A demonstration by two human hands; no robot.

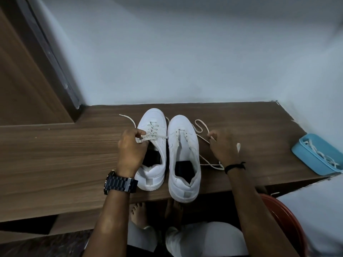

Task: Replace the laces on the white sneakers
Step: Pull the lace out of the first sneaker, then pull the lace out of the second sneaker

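Observation:
Two white sneakers stand side by side on the wooden desk, toes toward the wall. The left sneaker is laced most of the way up, and my left hand pinches its lace near the top eyelets. One end of that lace trails off to the left of the toe. The right sneaker has no lace in its eyelets. My right hand pinches a loose white lace that loops on the desk to the right of the right sneaker.
A light blue tray holding more white laces sits at the desk's right edge. The wall rises directly behind the shoes. A wooden door stands at the left. A red chair and my knees are below the desk edge.

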